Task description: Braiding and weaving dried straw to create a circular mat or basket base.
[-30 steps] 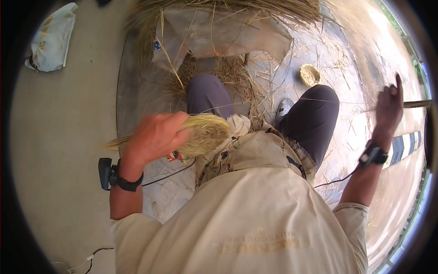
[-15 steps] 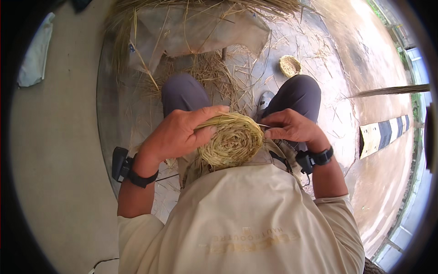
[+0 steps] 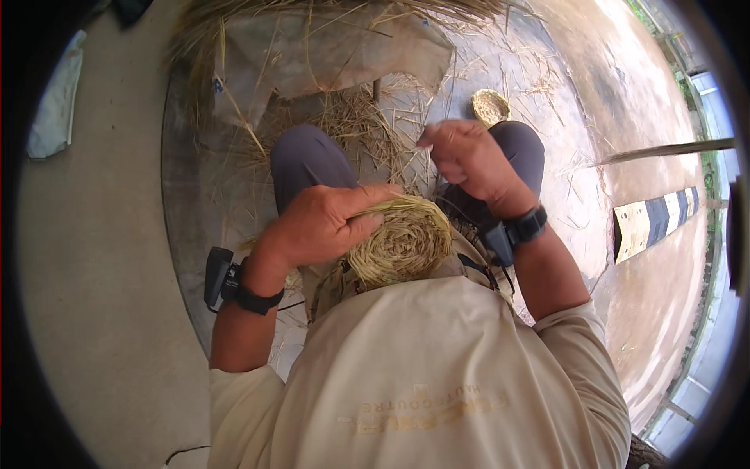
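A round, coiled straw basket [image 3: 402, 242] rests on my lap, with its spiral of plaited straw facing up. My left hand [image 3: 324, 223] is closed on its upper left rim, thumb over the coil and forefinger stretched along a loose bundle of straw at the edge. Above the basket, near my right knee, my right hand [image 3: 473, 160] is raised with its fingers curled into a pinch. Whatever it holds, if anything, is too fine to make out. A thin strand shows at the basket's right edge.
A small woven straw basket [image 3: 491, 107] stands on the floor beyond my right knee. Long straw [image 3: 351, 9] lies heaped over a pale sheet [image 3: 328, 55] ahead. Loose stalks litter the ground. A striped black-and-pale board [image 3: 656, 223] and a long dark pole [image 3: 664, 151] are at the right.
My right hand has lifted from the basket's right edge, moving up and away toward my knees. My left hand keeps its hold on the rim.
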### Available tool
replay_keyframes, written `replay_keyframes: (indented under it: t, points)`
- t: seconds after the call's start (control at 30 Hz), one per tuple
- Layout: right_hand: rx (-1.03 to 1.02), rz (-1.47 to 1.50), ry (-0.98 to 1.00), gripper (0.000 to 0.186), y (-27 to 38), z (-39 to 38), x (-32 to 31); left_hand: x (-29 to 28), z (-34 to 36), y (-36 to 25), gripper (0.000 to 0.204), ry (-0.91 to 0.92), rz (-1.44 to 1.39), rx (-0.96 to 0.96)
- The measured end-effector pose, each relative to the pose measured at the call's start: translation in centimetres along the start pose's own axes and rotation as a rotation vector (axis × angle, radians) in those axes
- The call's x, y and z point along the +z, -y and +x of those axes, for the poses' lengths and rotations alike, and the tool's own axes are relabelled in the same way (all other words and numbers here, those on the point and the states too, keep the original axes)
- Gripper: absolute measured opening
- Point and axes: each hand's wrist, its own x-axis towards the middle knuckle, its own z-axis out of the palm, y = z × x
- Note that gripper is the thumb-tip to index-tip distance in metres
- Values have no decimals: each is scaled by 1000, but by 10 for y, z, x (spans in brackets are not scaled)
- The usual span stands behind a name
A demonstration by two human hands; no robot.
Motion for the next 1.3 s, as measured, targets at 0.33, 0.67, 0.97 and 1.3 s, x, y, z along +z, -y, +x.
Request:
replay_keyframes:
  t: [0.33,0.67,0.97,1.3]
  points:
    - [-44,-797,164,36,9,-35,39,-11,-25,6,23,63,97,-176]
    - [4,-141,-62,32,-14,-51,10,19,-14,8,19,-65,-41,-115]
    - [-702,-623,524,18,23,-17,112,14,-9,7,23,-66,139,51]
    - [-492,-789,723,25,-10,-49,96,14,-8,12,26,-98,-94,-217]
